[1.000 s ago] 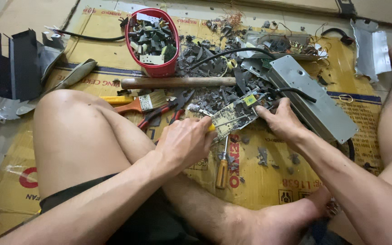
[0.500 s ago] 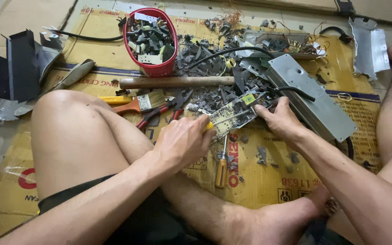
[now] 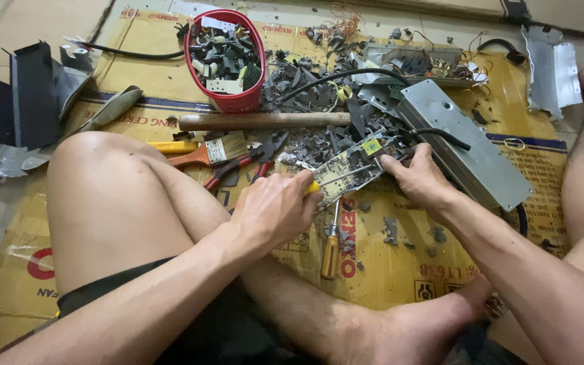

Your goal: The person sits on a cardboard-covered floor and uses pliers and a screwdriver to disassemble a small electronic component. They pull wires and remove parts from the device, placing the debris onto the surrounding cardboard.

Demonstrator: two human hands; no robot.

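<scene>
My left hand [image 3: 280, 206] grips a yellow-handled screwdriver [image 3: 313, 187], whose metal shaft lies across a pale circuit board [image 3: 349, 170]. My right hand [image 3: 422, 177] pinches the board's right end, just in front of a grey metal casing [image 3: 464, 145]. The board sits tilted over a heap of dark broken parts [image 3: 319, 138]. A second screwdriver with an orange-brown handle [image 3: 331, 251] lies on the cardboard below the board, untouched.
A red basket [image 3: 228, 101] of small components stands at the back. A wooden-handled hammer [image 3: 265, 121], red pliers [image 3: 241, 165] and a brush [image 3: 204, 154] lie beside my left knee [image 3: 96, 176]. A black metal bracket [image 3: 25, 94] stands far left, bent sheet metal [image 3: 550, 71] far right.
The hands have barely shifted. The circuit board has tipped slightly as the screwdriver works against it.
</scene>
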